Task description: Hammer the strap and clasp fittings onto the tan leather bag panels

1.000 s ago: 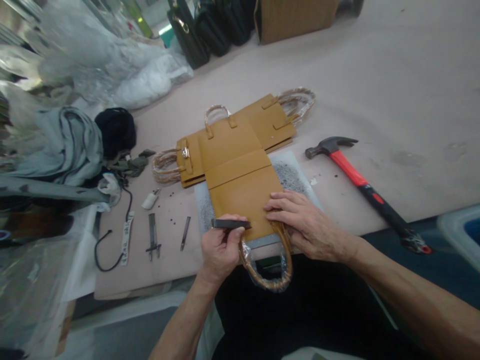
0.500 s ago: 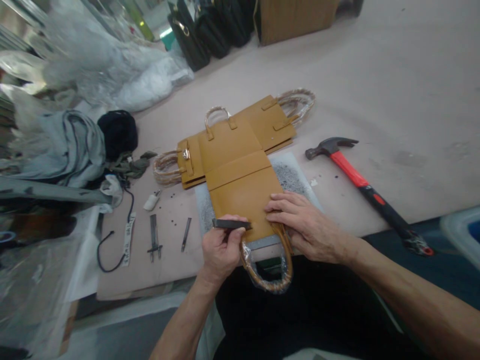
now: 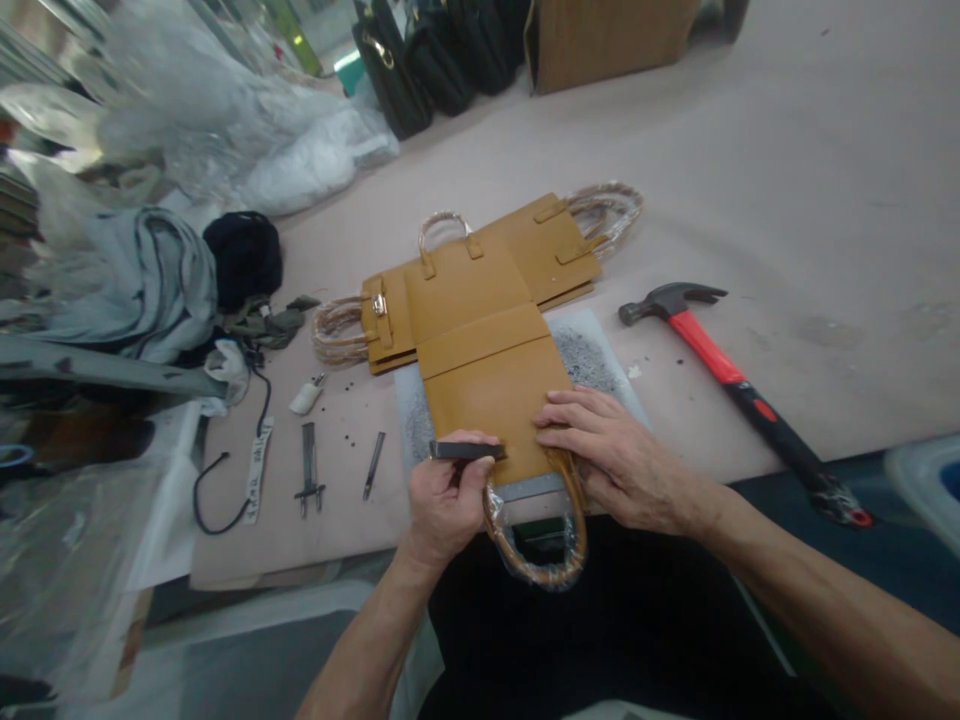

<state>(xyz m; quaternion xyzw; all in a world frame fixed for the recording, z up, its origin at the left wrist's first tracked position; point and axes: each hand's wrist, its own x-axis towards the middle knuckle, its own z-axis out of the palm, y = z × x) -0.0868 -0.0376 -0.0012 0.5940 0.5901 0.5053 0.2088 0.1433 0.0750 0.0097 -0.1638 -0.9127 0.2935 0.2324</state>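
Left hand [image 3: 448, 500] pinches black bar-shaped tool [image 3: 461, 451] over flat tan leather-look bag panel [image 3: 491, 395] at near edge of beige table [image 3: 787, 180]; plastic-wrapped tan loop handle [image 3: 553, 576] overhangs. Right hand [image 3: 619, 465] rests on panel, fingers extended. Red-and-black claw hammer [image 3: 709, 350] crosses near edge, right.

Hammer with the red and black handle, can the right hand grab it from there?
Probably yes. The right hand rests on the tan bag and seems to hold no tool. The hammer lies off to its right, with nothing tall between them.
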